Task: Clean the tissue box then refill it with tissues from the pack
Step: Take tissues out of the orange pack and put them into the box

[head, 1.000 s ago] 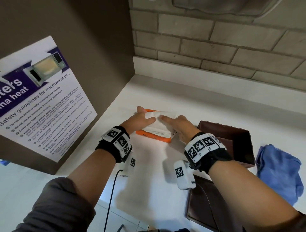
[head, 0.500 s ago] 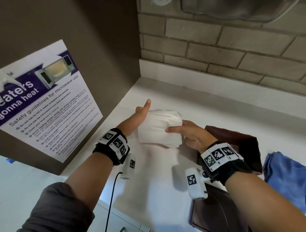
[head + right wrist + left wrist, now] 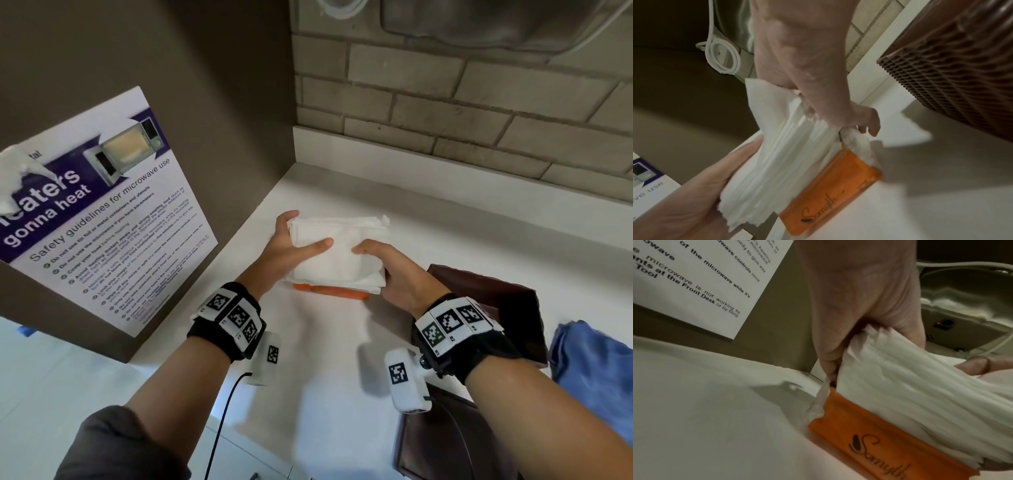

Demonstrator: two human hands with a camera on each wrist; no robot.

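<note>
A thick stack of white tissues [image 3: 337,253] is held level between both hands, just above the orange tissue pack [image 3: 329,291] lying on the white counter [image 3: 325,370]. My left hand [image 3: 294,246] grips the stack's left end, thumb on top. My right hand [image 3: 390,270] grips its right end. In the left wrist view the tissues [image 3: 910,394] rise out of the pack [image 3: 869,434]. The right wrist view shows the stack [image 3: 787,154] above the pack [image 3: 830,191]. The brown woven tissue box [image 3: 496,301] stands to the right of my right hand.
A brown flat piece [image 3: 442,445] lies at the counter's near right edge. A blue cloth [image 3: 592,370] sits further right. A cabinet side with a microwave safety poster [image 3: 102,212] bounds the left. A brick wall [image 3: 445,102] closes the back.
A second ago both hands lay on the tissues in the pack on the counter. They have since taken hold of the stack and lifted it out, and it now sits level above the pack.
</note>
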